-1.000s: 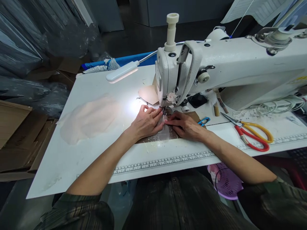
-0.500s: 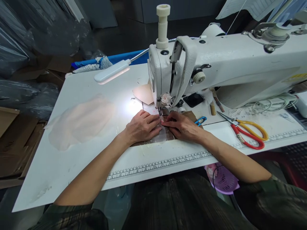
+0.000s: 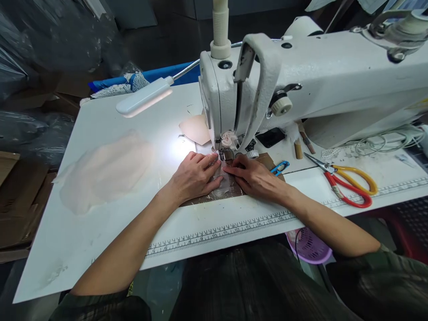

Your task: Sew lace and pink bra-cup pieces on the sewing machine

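Under the needle end of a white sewing machine (image 3: 267, 76) lies a piece of sheer white fabric (image 3: 226, 183). My left hand (image 3: 197, 174) rests flat on its left side, fingers stretched out toward the presser foot (image 3: 226, 154). On the right, my right hand (image 3: 256, 177) has its fingers curled, with thumb and index pinching the fabric's edge close to the foot. A brown plate (image 3: 214, 197) shows beneath the fabric and both hands. The fabric's far end is hidden by the machine head and my fingers.
Pale sheer cloth (image 3: 107, 171) lies on the white table at left. A lit lamp (image 3: 145, 96) hangs over it. Red-and-yellow-handled scissors (image 3: 349, 178) and blue thread snips (image 3: 280, 167) lie at right. A purple basket (image 3: 312, 247) sits below the edge, marked with a ruler (image 3: 214, 236).
The view has shifted slightly and come closer to the machine. Both hands stay beside the presser foot, and the sheer fabric between them lies a little differently.
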Available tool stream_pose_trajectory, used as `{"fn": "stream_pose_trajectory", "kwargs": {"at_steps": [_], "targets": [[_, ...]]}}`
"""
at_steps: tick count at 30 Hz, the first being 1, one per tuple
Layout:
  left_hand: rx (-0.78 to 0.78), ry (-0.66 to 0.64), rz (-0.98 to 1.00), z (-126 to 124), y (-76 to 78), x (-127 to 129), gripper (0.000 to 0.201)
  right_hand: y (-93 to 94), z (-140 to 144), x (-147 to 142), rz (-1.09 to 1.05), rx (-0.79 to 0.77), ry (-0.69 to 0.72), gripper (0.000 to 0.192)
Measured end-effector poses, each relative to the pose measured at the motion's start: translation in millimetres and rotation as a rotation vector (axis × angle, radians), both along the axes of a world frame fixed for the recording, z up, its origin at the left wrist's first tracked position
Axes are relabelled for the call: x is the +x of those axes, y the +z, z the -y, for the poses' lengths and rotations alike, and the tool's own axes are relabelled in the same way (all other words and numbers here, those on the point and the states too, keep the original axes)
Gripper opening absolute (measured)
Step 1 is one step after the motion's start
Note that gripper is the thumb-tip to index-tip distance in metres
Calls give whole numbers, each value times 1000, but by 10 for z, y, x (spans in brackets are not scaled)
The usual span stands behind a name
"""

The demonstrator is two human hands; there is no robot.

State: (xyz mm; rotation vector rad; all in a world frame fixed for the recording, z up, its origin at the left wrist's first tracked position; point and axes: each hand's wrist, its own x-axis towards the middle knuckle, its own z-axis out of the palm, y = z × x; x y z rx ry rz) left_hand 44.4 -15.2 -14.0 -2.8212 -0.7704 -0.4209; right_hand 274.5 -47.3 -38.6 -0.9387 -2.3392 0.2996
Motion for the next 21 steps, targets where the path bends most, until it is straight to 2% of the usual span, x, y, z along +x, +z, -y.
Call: {"fn": "stream_pose_trajectory", "kwargs": {"at_steps": [9, 13, 16, 18, 21], "targets": [[-54, 96, 18, -48, -18, 33, 36, -1, -11, 11, 47, -96, -20, 39], [-47, 125, 38, -88, -11, 13, 37, 93, -31, 68, -7, -181, -16, 37], [-56, 127, 89, -117, 89, -51, 41, 198, -62, 139, -67, -256, -40, 33], [-118, 108, 160, -108, 187, -101, 36, 244, -86, 180, -97, -282, -63, 32], [-327, 16, 200, -44, 286, -138, 25, 246, -107, 195, -110, -289, -74, 33]]}}
